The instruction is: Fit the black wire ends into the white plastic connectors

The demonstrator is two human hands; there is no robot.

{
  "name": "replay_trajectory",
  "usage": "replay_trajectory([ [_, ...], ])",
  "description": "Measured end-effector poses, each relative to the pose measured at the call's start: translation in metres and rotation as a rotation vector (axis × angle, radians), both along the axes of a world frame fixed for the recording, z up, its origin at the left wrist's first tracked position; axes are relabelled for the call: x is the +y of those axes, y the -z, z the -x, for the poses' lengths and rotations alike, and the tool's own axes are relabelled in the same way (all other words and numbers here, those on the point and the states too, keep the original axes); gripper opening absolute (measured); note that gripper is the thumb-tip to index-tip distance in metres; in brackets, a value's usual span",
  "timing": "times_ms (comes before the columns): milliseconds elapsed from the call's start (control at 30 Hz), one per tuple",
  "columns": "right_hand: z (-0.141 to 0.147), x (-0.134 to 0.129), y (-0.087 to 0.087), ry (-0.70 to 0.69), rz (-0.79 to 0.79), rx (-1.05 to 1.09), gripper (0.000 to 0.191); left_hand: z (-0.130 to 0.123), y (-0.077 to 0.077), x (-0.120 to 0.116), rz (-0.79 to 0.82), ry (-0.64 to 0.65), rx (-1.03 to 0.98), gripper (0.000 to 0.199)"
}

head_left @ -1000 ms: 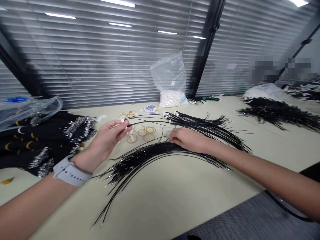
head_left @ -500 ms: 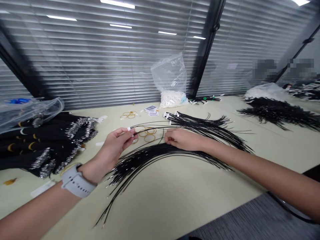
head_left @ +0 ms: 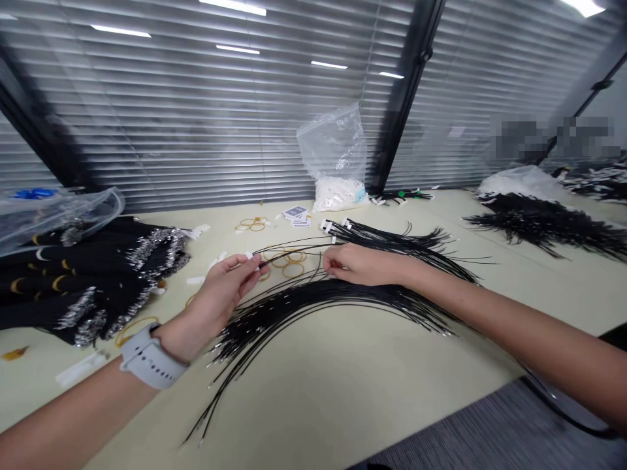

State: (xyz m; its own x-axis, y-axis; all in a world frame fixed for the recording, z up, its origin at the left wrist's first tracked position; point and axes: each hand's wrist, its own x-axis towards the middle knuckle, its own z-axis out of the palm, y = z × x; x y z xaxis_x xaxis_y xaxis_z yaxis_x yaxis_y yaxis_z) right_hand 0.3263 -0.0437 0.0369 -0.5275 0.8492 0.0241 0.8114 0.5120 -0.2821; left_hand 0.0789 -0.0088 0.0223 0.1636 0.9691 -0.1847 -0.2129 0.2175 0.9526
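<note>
My left hand (head_left: pixel 228 282) is closed on a small white connector (head_left: pixel 251 256), from which several thin black wires run to the right. My right hand (head_left: pixel 345 264) pinches a thin black wire (head_left: pixel 321 261) just above a loose bundle of black wires (head_left: pixel 294 299) lying curved on the table. The very tips of its fingers are partly hidden. Behind my right hand and forearm lie more black wires (head_left: pixel 392 243) with white connectors (head_left: pixel 327 226) at their left ends.
Yellow rubber bands (head_left: pixel 252 224), a stack of cards (head_left: pixel 296 216) and a plastic bag of white parts (head_left: pixel 337 192) are at the back. Dark wire bundles with silvery tips (head_left: pixel 159 254) lie left. Another black wire pile (head_left: pixel 539 219) is at the far right.
My right hand has risen slightly from the loose bundle. My left hand has shifted slightly left and still holds the white connector.
</note>
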Motion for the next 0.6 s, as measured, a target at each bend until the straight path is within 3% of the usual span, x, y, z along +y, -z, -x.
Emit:
replay_trajectory([
  [167, -0.0038, 0.0006, -0.0038, 0.028, 0.116, 0.022, 0.019, -0.0003, -0.001, -0.0014, 0.026, -0.006, 0.007, 0.009],
  [600, 0.001, 0.0059, 0.0015, 0.118, 0.217, -0.022, 0.015, -0.0015, -0.0018, -0.0038, 0.045, 0.006, 0.033, 0.009],
])
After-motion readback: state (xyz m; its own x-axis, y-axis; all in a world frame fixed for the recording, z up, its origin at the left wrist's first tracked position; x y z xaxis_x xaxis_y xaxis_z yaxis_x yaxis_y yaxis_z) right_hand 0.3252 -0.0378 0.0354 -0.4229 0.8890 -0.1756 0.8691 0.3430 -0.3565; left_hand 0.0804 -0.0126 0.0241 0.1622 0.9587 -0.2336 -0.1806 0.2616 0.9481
